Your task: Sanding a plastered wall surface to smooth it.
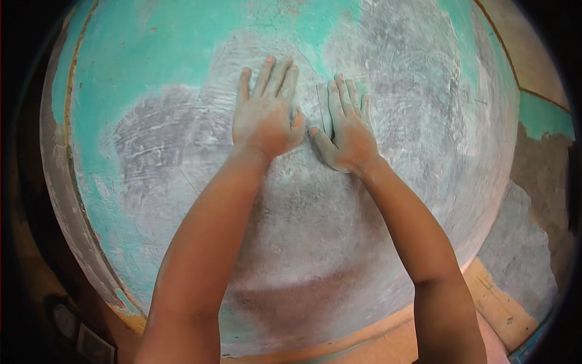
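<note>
Before me stands a wall with turquoise paint, worn to dusty grey over a broad patch. My left hand lies palm-down against the grey surface, fingers apart, with nothing visible in it. Just to its right, my right hand presses a thin rectangular sheet, apparently sandpaper, flat to the wall. The sheet's edges show beside the fingers, and the rest is hidden under the palm. Pale dust coats the fingers of both hands.
A brown edge strip borders the wall on the left. Along its foot runs an orange-tan band. At right, another wall section is patched in grey and brown. A framed item sits at the lower left.
</note>
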Motion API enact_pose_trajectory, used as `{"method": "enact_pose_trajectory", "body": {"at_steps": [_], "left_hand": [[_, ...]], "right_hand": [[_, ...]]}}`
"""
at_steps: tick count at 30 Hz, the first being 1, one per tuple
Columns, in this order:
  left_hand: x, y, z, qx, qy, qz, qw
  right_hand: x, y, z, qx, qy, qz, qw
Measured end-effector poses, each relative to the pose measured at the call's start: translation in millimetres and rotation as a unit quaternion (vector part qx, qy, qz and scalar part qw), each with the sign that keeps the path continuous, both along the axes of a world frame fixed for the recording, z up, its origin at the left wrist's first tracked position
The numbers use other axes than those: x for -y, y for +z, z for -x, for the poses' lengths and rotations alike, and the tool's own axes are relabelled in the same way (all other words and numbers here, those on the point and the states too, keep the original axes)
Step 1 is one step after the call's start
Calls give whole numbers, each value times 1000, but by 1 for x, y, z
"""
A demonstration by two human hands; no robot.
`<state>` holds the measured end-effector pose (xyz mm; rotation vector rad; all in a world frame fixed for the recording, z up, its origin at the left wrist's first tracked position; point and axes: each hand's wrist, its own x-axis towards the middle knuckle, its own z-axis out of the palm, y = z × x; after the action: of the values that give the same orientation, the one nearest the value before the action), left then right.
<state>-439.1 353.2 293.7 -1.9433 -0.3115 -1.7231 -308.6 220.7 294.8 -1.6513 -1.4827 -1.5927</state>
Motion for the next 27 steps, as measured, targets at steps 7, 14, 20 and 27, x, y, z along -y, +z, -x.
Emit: {"method": "enact_pose_trajectory", "body": {"at_steps": [7, 14, 20, 27], "left_hand": [[3, 5, -5, 0, 0, 1, 1000], [-2, 10, 2, 8, -18, -7, 1000], [-17, 7, 10, 12, -15, -7, 1000], [-1, 11, 1, 16, -22, 0, 1000]], "right_hand": [[-23, 47, 8, 28, 15, -65, 997], [-14, 48, 6, 62, 11, -15, 998], [-20, 29, 15, 14, 27, -16, 999], [-26, 70, 15, 57, -15, -55, 997]]}}
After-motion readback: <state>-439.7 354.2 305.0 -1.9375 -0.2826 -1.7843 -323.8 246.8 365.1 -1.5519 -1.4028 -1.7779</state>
